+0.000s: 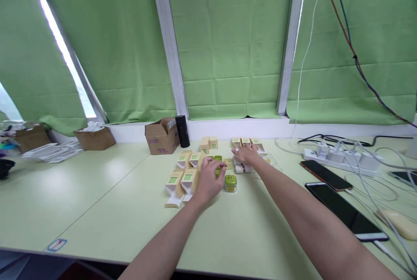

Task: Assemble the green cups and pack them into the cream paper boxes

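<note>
My left hand (210, 179) has its thumb and fingers curled together just left of a small clear jar with a green lid (230, 182). Anything in that pinch is too small or hidden to name. Green pieces (217, 158) show behind those fingers. Small yellow pieces (228, 164) lie between my hands. My right hand (246, 154) reaches farther back, its fingers stretched over a group of small white round pieces (239, 169). Clear containers (267, 157) stand by its wrist. Beside my left hand are small tan cartons with green labels (174, 182), flaps open at the near end.
More small cartons stand at the back (213, 142). Behind them are a cardboard box (160, 136) and a black cylinder (183, 131). At right lie two phones (345, 208), a power strip (342, 163) with chargers, and tangled cables. Papers (54, 152) and boxes sit far left.
</note>
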`<state>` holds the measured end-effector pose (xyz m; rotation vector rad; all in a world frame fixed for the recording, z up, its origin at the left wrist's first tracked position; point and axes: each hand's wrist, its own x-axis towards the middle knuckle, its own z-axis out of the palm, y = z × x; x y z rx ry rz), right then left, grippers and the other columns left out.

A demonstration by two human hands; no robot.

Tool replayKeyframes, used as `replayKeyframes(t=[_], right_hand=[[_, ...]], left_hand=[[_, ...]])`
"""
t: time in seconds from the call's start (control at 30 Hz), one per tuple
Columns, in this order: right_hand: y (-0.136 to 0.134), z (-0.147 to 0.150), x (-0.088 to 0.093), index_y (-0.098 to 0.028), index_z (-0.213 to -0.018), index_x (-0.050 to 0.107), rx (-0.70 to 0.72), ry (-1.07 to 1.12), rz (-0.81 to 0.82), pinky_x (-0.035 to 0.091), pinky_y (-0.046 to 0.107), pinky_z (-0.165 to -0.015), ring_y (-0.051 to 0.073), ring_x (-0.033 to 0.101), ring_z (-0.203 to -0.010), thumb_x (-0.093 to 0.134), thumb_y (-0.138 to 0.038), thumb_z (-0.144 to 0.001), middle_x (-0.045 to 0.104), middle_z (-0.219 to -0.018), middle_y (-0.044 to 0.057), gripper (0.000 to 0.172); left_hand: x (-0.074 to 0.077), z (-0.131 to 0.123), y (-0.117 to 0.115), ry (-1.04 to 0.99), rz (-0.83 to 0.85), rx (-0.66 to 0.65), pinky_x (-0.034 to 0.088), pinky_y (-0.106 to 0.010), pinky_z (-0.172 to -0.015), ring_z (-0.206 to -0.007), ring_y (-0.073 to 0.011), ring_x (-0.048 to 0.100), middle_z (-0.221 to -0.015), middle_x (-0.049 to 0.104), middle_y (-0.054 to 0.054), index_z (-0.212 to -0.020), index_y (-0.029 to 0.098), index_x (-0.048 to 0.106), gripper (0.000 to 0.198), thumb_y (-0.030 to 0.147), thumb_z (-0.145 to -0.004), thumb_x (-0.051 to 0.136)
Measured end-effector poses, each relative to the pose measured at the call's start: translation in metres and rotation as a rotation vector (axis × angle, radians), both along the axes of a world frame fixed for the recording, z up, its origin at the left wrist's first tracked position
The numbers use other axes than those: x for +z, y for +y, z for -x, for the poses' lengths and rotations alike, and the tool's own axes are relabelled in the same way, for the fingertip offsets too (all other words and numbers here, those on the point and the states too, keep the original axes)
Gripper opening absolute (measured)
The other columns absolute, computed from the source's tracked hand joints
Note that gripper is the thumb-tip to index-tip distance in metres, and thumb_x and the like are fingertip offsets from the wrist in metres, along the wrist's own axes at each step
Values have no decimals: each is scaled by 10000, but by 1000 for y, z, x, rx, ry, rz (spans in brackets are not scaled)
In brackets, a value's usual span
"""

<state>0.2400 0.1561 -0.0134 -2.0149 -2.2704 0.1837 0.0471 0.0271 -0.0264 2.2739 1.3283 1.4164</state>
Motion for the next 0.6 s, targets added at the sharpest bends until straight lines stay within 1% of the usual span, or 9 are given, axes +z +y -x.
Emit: replayKeyframes(t=[0.07, 0.13, 0.23, 0.33, 0.4, 0.5, 0.53, 0.6], right_hand=[[1, 1, -1, -141, -1453, 634, 2, 1, 3, 114, 564, -1239, 351, 312, -1556, 200, -581, -1081, 558, -1558, 200, 722], [0, 2, -1, -145, -1422, 660, 9, 2, -14, 123, 565, -1234, 350, 343, -1539, 219, -571, -1084, 585, -1528, 204, 700], [-4, 1, 3, -198, -1428, 650, 36, 14, -102, 133, 546, -1236, 322, 393, -1500, 236, -520, -1098, 576, -1547, 159, 620], [-13, -1, 9, -232, -1408, 656, 80, 32, -224, 147, 519, -1237, 301, 427, -1456, 224, -477, -1111, 537, -1584, 114, 578], [-21, -1, 12, -219, -1397, 655, 99, 48, -308, 163, 500, -1233, 298, 416, -1450, 213, -459, -1116, 507, -1607, 112, 576], [-40, 2, 14, -168, -1450, 594, 107, 69, -422, 195, 496, -1218, 302, 380, -1460, 221, -414, -1119, 473, -1628, 134, 556], [-48, 3, 14, -165, -1450, 588, 116, 79, -469, 213, 494, -1209, 302, 379, -1456, 246, -400, -1118, 478, -1625, 132, 531], [-68, 4, 12, -161, -1393, 625, 179, 128, -643, 273, 516, -1162, 325, 436, -1398, 324, -356, -1106, 551, -1556, 145, 460]], left_hand=[[0, 0, 0, 1, 8, 0, 454, -521, -1001, -1111, -329, 550, -953, 757, -96, -936, 250, 776, 176, 287, -955, 604], [1, 0, -1, 5, 17, -1, 452, -522, -1008, -1117, -328, 547, -956, 757, -96, -941, 247, 775, 176, 284, -956, 604], [2, 0, -2, -7, 21, -1, 452, -529, -1017, -1119, -328, 545, -961, 756, -97, -944, 243, 776, 180, 282, -958, 601], [3, 0, -2, -72, 31, 2, 452, -538, -1037, -1142, -332, 548, -958, 751, -98, -950, 244, 783, 185, 289, -958, 604], [2, 2, 0, -139, 58, 5, 449, -540, -1059, -1159, -333, 556, -978, 746, -98, -963, 247, 790, 190, 309, -959, 610], [3, 4, 4, -264, 126, 16, 440, -529, -1096, -1189, -328, 577, -1052, 737, -108, -1006, 238, 795, 229, 382, -962, 622], [4, 5, 6, -308, 158, 12, 437, -523, -1105, -1200, -328, 585, -1069, 740, -112, -1027, 230, 792, 259, 418, -962, 625], [6, 7, 8, -405, 238, -25, 435, -505, -1115, -1209, -327, 612, -1092, 759, -116, -1074, 210, 779, 344, 498, -961, 628]])
